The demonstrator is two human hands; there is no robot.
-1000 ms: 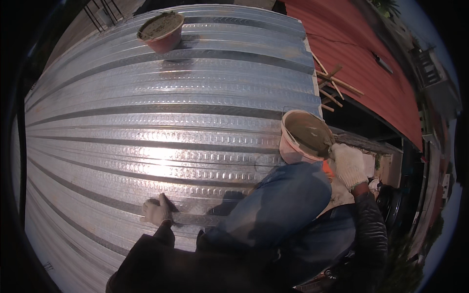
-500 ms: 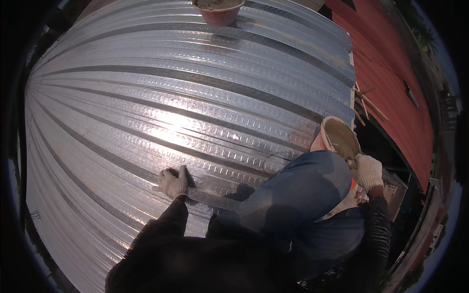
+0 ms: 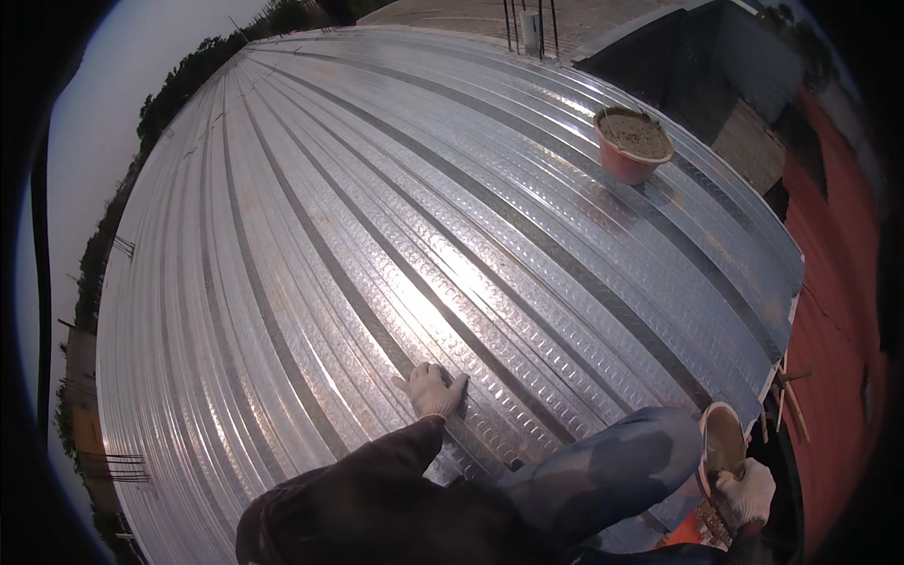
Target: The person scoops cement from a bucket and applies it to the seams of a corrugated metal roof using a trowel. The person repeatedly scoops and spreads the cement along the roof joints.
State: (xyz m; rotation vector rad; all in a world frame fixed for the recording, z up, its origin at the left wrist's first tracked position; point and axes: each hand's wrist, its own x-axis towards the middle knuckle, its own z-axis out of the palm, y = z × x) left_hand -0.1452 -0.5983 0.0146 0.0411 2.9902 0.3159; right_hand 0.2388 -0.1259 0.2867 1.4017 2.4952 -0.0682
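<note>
My left hand (image 3: 431, 391), in a pale knit glove, leans on the ribbed metal decking (image 3: 490, 264) with its fingers spread. Down at the right, my gloved right hand (image 3: 747, 492) is closed at the near rim of a bucket (image 3: 712, 414) of wet grey mortar. What its fingers grip is hidden, perhaps a tool's handle. The bucket stands beside my bent knee (image 3: 650, 461), close to the decking's edge. Farther off, a reddish bucket (image 3: 629, 168) filled with grey mortar sits on the decking.
The decking ends on the right above a drop, with a red metal roof (image 3: 838, 311) beyond. Thin wooden sticks (image 3: 791, 405) jut out by that edge. At the far end, rebar (image 3: 540, 28) stands upright around a white pipe (image 3: 530, 33). More bars (image 3: 115, 466) stick out at the left.
My view has swung up and to the left, bringing in the far end and sky. The left hand stays flat on the decking; the right stays at the mortar bucket, a little lower over it.
</note>
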